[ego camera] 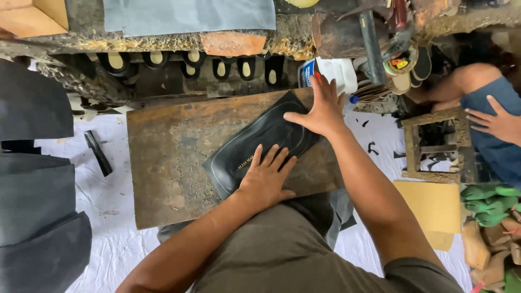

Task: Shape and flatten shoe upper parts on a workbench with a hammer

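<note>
Both hands lie flat, holding nothing: left hand [266,179] and right hand [321,111] press the black leather insole piece [266,142] against the rusty board [173,157], pinning it flat

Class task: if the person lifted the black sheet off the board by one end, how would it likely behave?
The black sheet looks thin and flat, so it would probably droop. Its sheen suggests it may slide on the board. Both hands, left and right, press it flat.

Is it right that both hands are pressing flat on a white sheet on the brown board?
Not quite. In the head view the left hand and right hand do press flat, but the sheet on the brown board is black, not white.
</note>
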